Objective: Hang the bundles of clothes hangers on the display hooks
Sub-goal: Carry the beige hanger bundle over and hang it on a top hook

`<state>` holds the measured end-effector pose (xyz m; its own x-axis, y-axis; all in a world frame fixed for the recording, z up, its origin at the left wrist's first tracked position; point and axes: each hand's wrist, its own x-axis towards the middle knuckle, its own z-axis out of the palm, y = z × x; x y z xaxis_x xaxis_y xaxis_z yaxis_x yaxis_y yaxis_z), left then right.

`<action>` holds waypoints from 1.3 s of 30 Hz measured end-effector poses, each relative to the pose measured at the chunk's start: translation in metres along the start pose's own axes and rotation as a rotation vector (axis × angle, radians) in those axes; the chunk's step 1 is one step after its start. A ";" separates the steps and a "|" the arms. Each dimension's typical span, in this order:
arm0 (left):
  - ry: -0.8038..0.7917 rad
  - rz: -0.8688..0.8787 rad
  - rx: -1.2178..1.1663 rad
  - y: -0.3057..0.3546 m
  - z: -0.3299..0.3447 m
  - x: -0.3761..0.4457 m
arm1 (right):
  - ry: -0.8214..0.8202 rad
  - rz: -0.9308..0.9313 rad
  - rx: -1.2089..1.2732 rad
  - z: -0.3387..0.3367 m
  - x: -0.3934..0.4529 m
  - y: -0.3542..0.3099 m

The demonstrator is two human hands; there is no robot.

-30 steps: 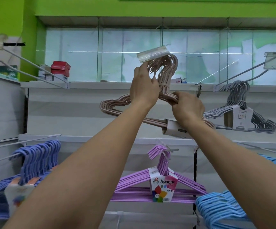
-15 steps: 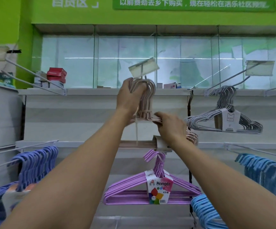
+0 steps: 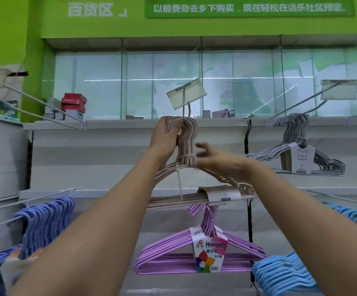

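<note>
A bundle of pale pink hangers hangs level in the middle of the top row, under the display hook with a clear price tag. My left hand grips the bundle's hook ends at the top. My right hand is blurred, fingers spread, just right of the bundle's tied neck and over its right shoulder. A paper label wraps the bundle's bottom bars.
A grey hanger bundle hangs on the hook to the right. Below hang purple hangers, violet-blue ones at left and light blue ones at right. Bare wire hooks jut out at upper left beside red boxes.
The pink bundle went from tilted at the price tag to hanging level lower on the hook. My right hand let go of its shoulder and spread its fingers. The view tilted up.
</note>
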<state>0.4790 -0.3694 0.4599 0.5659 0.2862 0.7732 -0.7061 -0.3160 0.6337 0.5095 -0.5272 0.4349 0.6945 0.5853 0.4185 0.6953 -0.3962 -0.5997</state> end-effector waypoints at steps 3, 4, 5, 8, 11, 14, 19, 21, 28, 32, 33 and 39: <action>-0.021 0.032 -0.005 -0.001 0.007 0.005 | 0.110 -0.068 0.223 -0.008 0.004 -0.023; -0.035 0.046 -0.005 0.000 0.010 0.006 | 0.149 -0.082 0.298 -0.008 0.007 -0.028; -0.043 0.058 -0.018 0.001 0.014 0.005 | 0.193 -0.099 0.394 -0.007 0.011 -0.033; -0.031 0.073 -0.063 -0.002 0.017 0.003 | 0.554 -0.245 0.511 -0.013 0.020 -0.050; 0.000 0.057 -0.078 -0.007 0.014 0.002 | 0.842 -0.533 -0.144 -0.032 0.025 -0.070; 0.025 0.047 -0.095 -0.008 0.013 0.001 | 0.685 -0.495 -0.779 -0.048 0.029 -0.094; 0.031 0.055 -0.061 -0.010 0.014 0.005 | 0.760 -0.393 -0.495 -0.055 0.040 -0.087; 0.050 0.053 -0.059 -0.014 0.014 0.007 | 0.822 -0.234 -0.078 -0.058 0.048 -0.066; 0.071 0.023 -0.103 -0.019 0.020 0.014 | 0.368 -0.207 0.064 -0.043 0.074 -0.035; 0.052 0.026 -0.110 -0.022 0.018 0.018 | 0.329 -0.214 0.117 -0.046 0.081 -0.048; 0.053 0.027 -0.114 -0.023 0.018 0.019 | 0.321 -0.221 0.114 -0.046 0.082 -0.051; 0.041 0.034 -0.116 -0.027 0.014 0.022 | 0.218 -0.294 0.138 -0.046 0.094 -0.053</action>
<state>0.5161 -0.3670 0.4601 0.5242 0.3145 0.7914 -0.7708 -0.2199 0.5979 0.5468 -0.4835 0.5376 0.5029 0.4896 0.7123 0.8492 -0.1263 -0.5128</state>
